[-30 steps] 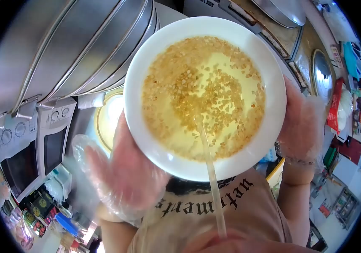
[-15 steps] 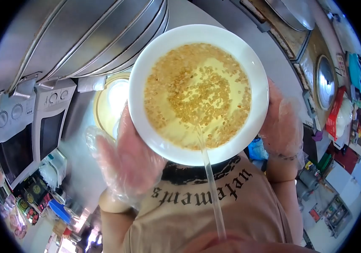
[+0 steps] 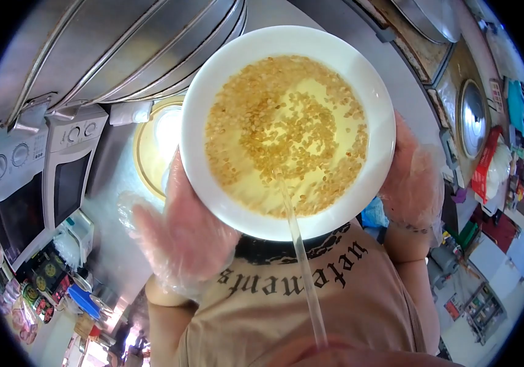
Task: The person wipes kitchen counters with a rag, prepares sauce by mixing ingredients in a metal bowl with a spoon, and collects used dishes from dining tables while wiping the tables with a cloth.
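A white bowl [image 3: 379,128] fills the upper middle of the view, held in front of my chest. Pale yellow liquid [image 3: 311,92] in it carries many small tan grains [image 3: 304,131], some clustered at the centre. My left hand [image 3: 191,235], in a loose clear plastic glove, grips the bowl's lower left side. On the right side my right hand [image 3: 412,177], gloved the same way, holds the bowl too; its fingers are partly hidden behind it. A clear straw [image 3: 301,257] dips into the liquid and runs down to my mouth at the bottom edge. Neither hand touches the straw.
Large metal pans or lids [image 3: 121,43] stand at the upper left, above two white microwave-like appliances [image 3: 72,165]. A round, pale-rimmed container [image 3: 142,153] is behind the bowl on a metal counter [image 3: 112,232]. A round metal lid [image 3: 473,119] lies at the right.
The bowl looks slightly larger and has shifted a little up and left, with both hands still on it. The straw's upper end has moved slightly left.
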Demonstrator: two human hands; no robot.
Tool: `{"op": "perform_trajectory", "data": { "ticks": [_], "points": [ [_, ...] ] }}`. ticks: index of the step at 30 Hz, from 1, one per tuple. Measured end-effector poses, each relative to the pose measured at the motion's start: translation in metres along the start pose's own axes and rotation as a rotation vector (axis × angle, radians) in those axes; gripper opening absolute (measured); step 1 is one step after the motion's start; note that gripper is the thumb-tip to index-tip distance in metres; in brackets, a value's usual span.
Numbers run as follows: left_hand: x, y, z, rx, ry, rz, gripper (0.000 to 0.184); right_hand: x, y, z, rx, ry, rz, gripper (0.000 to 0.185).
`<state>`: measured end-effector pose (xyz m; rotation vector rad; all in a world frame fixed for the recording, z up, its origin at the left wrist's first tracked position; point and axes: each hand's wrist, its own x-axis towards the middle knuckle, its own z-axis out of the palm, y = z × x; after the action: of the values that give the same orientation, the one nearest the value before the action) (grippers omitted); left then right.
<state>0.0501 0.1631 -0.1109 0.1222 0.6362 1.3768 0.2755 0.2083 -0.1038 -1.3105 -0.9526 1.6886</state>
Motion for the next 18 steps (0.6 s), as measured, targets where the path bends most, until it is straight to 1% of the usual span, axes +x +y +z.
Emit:
{"op": "perform_trajectory", "data": {
  "ticks": [3, 5, 9, 11, 15, 18],
  "points": [
    [-0.002, -0.002, 0.000, -0.074, -0.016, 0.038, 0.095, -0.001, 0.003, -0.001, 0.006, -0.010, 0.001, 0.091],
    [-0.002, 0.000, 0.000, -0.051, -0.025, 0.018, 0.095, -0.002, 0.004, 0.000, 0.028, 0.003, 0.000, 0.091],
    [-0.005, -0.002, 0.002, -0.097, -0.002, -0.006, 0.095, -0.008, 0.000, -0.003, -0.016, -0.005, -0.006, 0.091],
    [-0.005, -0.002, 0.002, -0.036, 0.011, -0.010, 0.096, -0.010, -0.006, -0.001, -0.048, 0.000, -0.004, 0.091],
    [-0.006, -0.004, 0.000, -0.078, 0.003, -0.008, 0.097, -0.011, -0.004, -0.001, -0.037, 0.011, -0.015, 0.087],
    [-0.008, -0.005, 0.004, -0.064, 0.043, -0.022, 0.095, -0.012, -0.003, -0.003, -0.024, 0.021, -0.025, 0.085]
  ]
}}
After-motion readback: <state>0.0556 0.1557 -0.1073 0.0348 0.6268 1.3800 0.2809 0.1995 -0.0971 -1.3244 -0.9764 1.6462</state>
